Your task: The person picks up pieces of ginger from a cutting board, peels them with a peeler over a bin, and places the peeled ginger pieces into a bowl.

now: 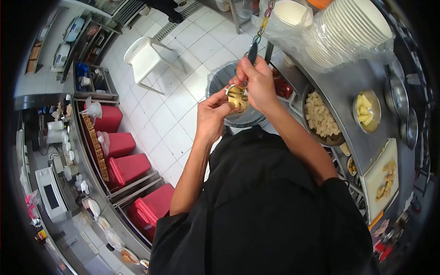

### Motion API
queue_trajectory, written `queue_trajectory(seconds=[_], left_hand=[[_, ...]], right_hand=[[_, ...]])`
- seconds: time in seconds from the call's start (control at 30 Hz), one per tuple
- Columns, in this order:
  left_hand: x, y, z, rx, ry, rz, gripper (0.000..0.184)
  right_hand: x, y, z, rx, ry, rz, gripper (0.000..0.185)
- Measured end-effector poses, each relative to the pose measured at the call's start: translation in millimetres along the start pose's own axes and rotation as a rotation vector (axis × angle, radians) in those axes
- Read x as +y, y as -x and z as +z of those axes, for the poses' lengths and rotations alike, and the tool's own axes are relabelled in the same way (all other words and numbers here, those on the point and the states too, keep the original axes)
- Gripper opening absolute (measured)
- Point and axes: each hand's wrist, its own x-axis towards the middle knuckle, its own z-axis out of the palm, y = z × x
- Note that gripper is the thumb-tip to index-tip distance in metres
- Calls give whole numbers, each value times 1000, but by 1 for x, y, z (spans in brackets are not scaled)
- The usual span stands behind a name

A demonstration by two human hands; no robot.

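Note:
My left hand (213, 117) pinches a knobby yellow piece of ginger (237, 101) with some brownish skin on it. My right hand (259, 85) is closed around a dark-handled tool (252, 53), whose working end is mostly hidden by my fingers and the ginger. A coloured chain (264, 23) runs up from the end of the handle. Both hands are close together above a lined bin (215, 82). To the right, a metal bowl (376, 114) holds yellow peeled pieces (364, 110), and more knobby pieces (387, 181) lie on a white cutting board (369, 201).
A large pan of pale chunks (321, 114) is beside my right forearm. Stacked white bowls (350, 34) in plastic stand on the steel counter (350, 151). A white stool (145, 59) is on the tiled floor. Red bins (130, 169) line the left counter; a person's leg (167, 8) shows behind.

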Motion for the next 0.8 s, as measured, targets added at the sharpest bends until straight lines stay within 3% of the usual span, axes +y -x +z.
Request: queue_trajectory(seconds=[0.1,0.13,0.23,0.4,0.5,0.63,0.67,0.8], left_hand=[[-7,1,-11,44,-41,-45,41],[-6,6,-13,11,-8,-40,42],[-2,9,-12,-36,68,-21,49],[-2,4,-15,-5,487,-90,43],[-3,0,-18,19,477,-95,36],[-1,-1,-16,39,485,-97,33],[-4,-1,-18,40,510,-106,32],[-3,-7,-21,52,492,-73,30]], right_hand=[[20,-26,-4,119,164,-6,15],[24,-37,-12,158,430,-53,17],[27,-53,-20,182,555,-67,17],[5,-44,-3,59,660,-231,14],[3,-46,-8,-137,803,-347,14],[9,-60,-13,-110,727,-353,13],[15,-69,-22,-138,855,-182,13],[3,-58,-14,-81,672,-279,14]])
